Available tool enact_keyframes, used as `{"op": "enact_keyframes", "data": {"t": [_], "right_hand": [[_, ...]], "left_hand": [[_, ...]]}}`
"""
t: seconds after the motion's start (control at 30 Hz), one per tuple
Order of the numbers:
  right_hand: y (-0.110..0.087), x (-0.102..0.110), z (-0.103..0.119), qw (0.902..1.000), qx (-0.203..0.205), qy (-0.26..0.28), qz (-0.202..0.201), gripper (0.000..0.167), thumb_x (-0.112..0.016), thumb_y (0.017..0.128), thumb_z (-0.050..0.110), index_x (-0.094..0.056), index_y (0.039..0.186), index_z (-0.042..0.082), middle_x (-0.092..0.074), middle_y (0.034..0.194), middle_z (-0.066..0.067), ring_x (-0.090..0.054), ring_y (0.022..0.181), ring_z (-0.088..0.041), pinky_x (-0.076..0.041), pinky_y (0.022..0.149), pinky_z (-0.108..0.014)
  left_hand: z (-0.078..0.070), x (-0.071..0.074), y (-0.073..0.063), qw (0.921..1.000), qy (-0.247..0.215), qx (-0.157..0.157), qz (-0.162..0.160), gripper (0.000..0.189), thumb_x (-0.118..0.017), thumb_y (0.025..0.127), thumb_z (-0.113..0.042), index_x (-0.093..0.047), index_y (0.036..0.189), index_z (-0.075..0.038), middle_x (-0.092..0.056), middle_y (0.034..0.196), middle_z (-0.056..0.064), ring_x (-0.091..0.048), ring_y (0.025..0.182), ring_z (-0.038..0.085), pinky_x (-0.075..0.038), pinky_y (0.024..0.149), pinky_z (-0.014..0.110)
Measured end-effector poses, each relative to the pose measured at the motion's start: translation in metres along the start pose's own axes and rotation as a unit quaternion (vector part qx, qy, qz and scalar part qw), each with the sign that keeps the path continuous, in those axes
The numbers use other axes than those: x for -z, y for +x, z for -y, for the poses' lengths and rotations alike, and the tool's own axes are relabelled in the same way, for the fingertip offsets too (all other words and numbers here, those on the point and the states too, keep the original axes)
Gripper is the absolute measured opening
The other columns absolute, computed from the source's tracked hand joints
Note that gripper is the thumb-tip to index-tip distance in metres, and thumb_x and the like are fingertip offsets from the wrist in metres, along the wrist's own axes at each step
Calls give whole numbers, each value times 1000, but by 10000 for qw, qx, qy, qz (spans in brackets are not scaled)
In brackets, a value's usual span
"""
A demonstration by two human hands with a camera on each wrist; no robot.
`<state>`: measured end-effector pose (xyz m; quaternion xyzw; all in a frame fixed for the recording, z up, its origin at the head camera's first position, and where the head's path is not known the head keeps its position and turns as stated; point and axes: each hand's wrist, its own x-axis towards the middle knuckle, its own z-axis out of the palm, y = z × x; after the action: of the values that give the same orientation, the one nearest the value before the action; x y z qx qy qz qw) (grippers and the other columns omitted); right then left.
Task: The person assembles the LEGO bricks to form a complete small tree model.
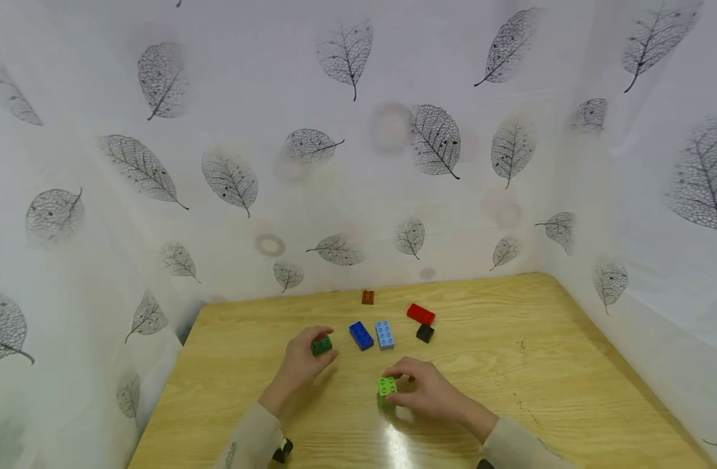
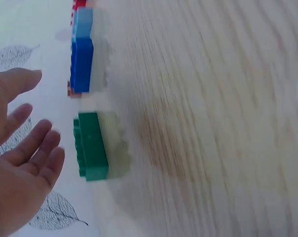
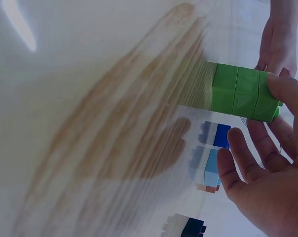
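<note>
A stack of three lime-green toy bricks (image 3: pixel 240 93) stands upright on the wooden table (image 1: pixel 481 352). My right hand (image 1: pixel 431 392) pinches its top brick, thumb on the near side and a finger behind; the other fingers spread loosely. My left hand (image 1: pixel 299 359) is around a dark green brick (image 2: pixel 93 146), which lies studs up on the table. In the left wrist view the thumb and fingers stand apart from this brick, with a gap showing between.
Beyond the hands lie a dark blue brick (image 1: pixel 361 336) and a light blue brick (image 1: pixel 385 335), side by side. A red brick (image 1: pixel 421 314) and a small black brick (image 1: pixel 425 333) are farther right. An orange-brown brick (image 1: pixel 367 298) sits near the back edge, before a leaf-patterned curtain (image 1: pixel 358 195).
</note>
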<state>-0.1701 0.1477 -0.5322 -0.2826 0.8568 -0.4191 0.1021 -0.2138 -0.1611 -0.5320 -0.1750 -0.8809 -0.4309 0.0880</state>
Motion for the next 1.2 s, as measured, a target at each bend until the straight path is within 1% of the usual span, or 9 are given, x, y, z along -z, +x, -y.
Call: {"op": "enact_keyframes", "data": {"t": [0.1, 0.23, 0.5, 0.6, 0.7, 0.77, 0.87, 1.0, 1.2], "right_hand": [[0, 0, 0, 10000, -43, 29, 10, 43, -78, 95, 40, -71, 129, 15, -71, 121, 8, -66, 110, -9, -57, 93, -34], [0, 0, -1, 10000, -54, 69, 11, 43, -78, 95, 41, -71, 129, 16, -71, 122, 8, -65, 110, -9, -57, 94, -34], [-1, 0, -1, 10000, 39, 19, 11, 44, -78, 95, 40, -71, 129, 13, -71, 121, 6, -65, 110, -8, -57, 95, -35], [-1, 1, 0, 10000, 82, 7, -17, 42, -78, 95, 39, -71, 128, 14, -71, 120, 5, -65, 110, -8, -57, 94, -35], [0, 2, 0, 9999, 125, 47, -17, 41, -78, 95, 38, -71, 128, 14, -72, 120, 5, -65, 110, -8, -58, 93, -35], [0, 2, 1, 9999, 128, 58, -6, 42, -78, 96, 39, -71, 128, 14, -71, 120, 5, -65, 110, -8, -58, 94, -35], [1, 3, 1, 9999, 90, 75, 24, 42, -78, 96, 40, -71, 128, 14, -71, 120, 7, -65, 111, -8, -58, 95, -37], [2, 3, 0, 10000, 37, 63, 59, 41, -78, 96, 41, -72, 128, 17, -71, 120, 9, -65, 112, -8, -57, 96, -38], [2, 3, 0, 9999, -26, 83, 85, 40, -77, 95, 42, -72, 128, 19, -70, 120, 10, -65, 111, -8, -58, 95, -37]], "left_hand": [[10, 3, 2, 9985, 460, -127, -284, 42, -84, 89, -11, -70, 127, 1, -72, 120, 21, -67, 112, 40, -55, 95, 58], [21, 5, 3, 9962, 800, 57, -335, 44, -85, 89, -16, -70, 127, -1, -71, 122, 20, -66, 116, 40, -54, 98, 58], [33, 9, 0, 9964, 672, 515, -102, 48, -84, 90, -15, -68, 132, -1, -69, 124, 23, -64, 115, 39, -54, 97, 56], [36, 9, -1, 9955, 505, 801, -4, 51, -83, 91, -17, -66, 136, -4, -68, 127, 21, -63, 118, 37, -53, 100, 56], [38, 10, -2, 9942, 404, 994, 54, 54, -83, 90, -17, -65, 139, -5, -68, 126, 19, -63, 118, 36, -52, 102, 55], [39, 11, -2, 9936, 410, 1047, 71, 55, -84, 90, -18, -64, 140, -6, -68, 125, 17, -63, 117, 34, -51, 103, 55], [41, 11, -1, 9936, 468, 1023, 67, 55, -85, 88, -16, -66, 138, -4, -70, 120, 15, -64, 113, 33, -50, 103, 55], [43, 12, -2, 9940, 600, 918, 55, 51, -86, 87, -14, -68, 133, -1, -72, 115, 14, -65, 110, 32, -51, 100, 54], [44, 14, -4, 9924, 661, 1031, 105, 40, -85, 88, -14, -73, 125, -3, -72, 117, 13, -63, 109, 29, -51, 97, 50]]}}
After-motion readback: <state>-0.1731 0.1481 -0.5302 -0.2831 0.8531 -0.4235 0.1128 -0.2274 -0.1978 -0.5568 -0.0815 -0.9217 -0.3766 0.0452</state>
